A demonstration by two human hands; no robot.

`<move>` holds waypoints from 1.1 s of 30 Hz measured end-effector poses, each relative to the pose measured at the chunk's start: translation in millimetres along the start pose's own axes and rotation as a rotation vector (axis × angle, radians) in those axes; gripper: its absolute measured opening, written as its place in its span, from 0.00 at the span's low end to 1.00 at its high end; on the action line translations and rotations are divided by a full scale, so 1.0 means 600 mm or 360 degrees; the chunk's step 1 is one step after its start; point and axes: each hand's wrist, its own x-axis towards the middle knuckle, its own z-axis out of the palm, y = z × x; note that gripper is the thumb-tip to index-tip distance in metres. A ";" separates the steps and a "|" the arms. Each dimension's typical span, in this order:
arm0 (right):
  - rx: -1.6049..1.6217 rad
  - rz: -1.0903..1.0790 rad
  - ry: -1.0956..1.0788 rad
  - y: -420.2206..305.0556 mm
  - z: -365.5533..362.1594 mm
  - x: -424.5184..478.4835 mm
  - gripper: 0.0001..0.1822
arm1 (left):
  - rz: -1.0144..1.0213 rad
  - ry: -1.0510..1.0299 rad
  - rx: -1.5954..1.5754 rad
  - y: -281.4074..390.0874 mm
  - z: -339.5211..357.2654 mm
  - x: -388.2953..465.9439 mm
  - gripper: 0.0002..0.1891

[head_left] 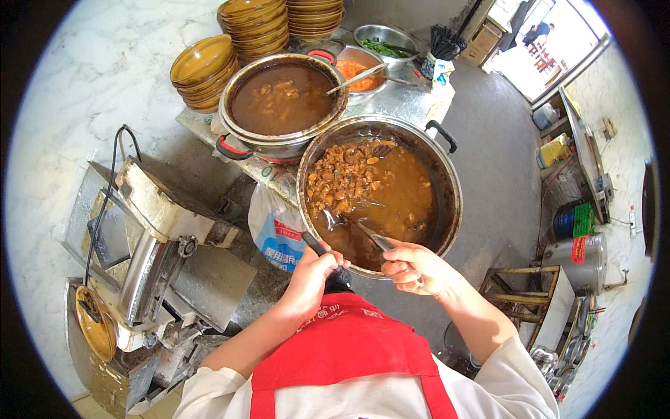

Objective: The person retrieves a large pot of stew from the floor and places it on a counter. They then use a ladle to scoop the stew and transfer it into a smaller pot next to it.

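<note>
A large metal pot (454,209) of brown stew with diced pieces stands in front of me, partly over the table's corner. My left hand (320,267) is closed around the black handle (314,243) on its near side. In my right hand (413,268) is the metal handle of a spoon or ladle (382,242), whose far end is hidden in the broth. Beyond and to the left, a second metal pot (226,112) with red-and-black handles holds dark broth and pieces; another ladle (361,78) leans on its right rim.
Stacked brown bowls (201,68) stand at the back left. Metal bowls with orange food (361,94) and chopped greens (387,48) are behind the pots. A machine (162,230) stands at left, a plastic bag (275,225) hangs by the table, and a frame stool (523,301) is at right. A person (539,32) is far off.
</note>
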 end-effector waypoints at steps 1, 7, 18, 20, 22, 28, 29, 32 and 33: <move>0.0066 0.0004 -0.0071 0.003 -0.004 -0.006 0.18 | -0.0004 -0.0002 -0.0001 -0.001 -0.001 0.000 0.10; 0.0295 0.0017 -0.0233 0.001 -0.019 -0.020 0.15 | -0.0005 -0.0021 0.0023 -0.003 -0.004 0.002 0.10; 0.0234 0.0011 -0.0204 -0.004 0.012 -0.048 0.14 | -0.0026 -0.0022 -0.0018 0.001 -0.006 0.002 0.10; 0.0364 0.0108 -0.0294 -0.016 0.000 -0.054 0.13 | -0.0037 -0.0028 -0.0015 0.001 -0.006 0.001 0.10; 0.0320 0.0157 -0.0343 -0.010 0.005 -0.055 0.13 | -0.0032 -0.0036 -0.0018 -0.001 -0.010 0.003 0.10; -0.0543 -0.0088 0.0087 -0.003 0.029 -0.057 0.18 | -0.0039 -0.0018 -0.0041 -0.001 -0.007 0.001 0.11; -0.0556 -0.0084 0.0070 -0.005 0.029 -0.058 0.19 | -0.0032 -0.0023 -0.0043 -0.001 -0.007 0.001 0.10; -0.0661 -0.0099 0.0085 -0.007 0.028 -0.059 0.23 | -0.0022 -0.0033 -0.0043 -0.003 -0.008 0.003 0.10; -0.0739 -0.0124 0.0132 -0.004 0.032 -0.060 0.24 | -0.0026 -0.0036 -0.0036 -0.003 -0.010 0.004 0.10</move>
